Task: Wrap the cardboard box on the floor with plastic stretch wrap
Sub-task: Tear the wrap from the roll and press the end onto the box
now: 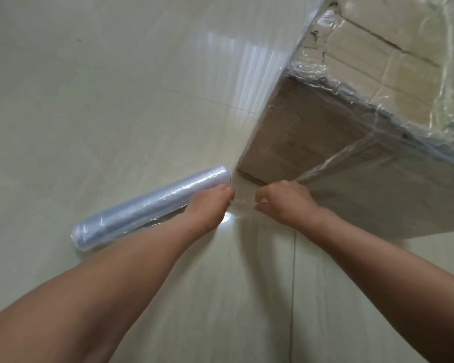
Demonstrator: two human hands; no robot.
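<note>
Plastic film (243, 203) pinched between left hand (210, 205) and right hand (281, 200).

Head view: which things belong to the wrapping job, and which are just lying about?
Job: cardboard box, partly wrapped; stretch wrap roll lying beside it; film strand pinched between left hand and right hand.
Not part of it: only the tiled floor.

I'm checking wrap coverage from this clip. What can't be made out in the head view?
Cardboard box: far sides cut off by the right and top edges.
Left hand: fingertips hidden behind its own back; grip unclear.
Film between it and the right hand: too transparent to tell whether it joins the roll.
</note>
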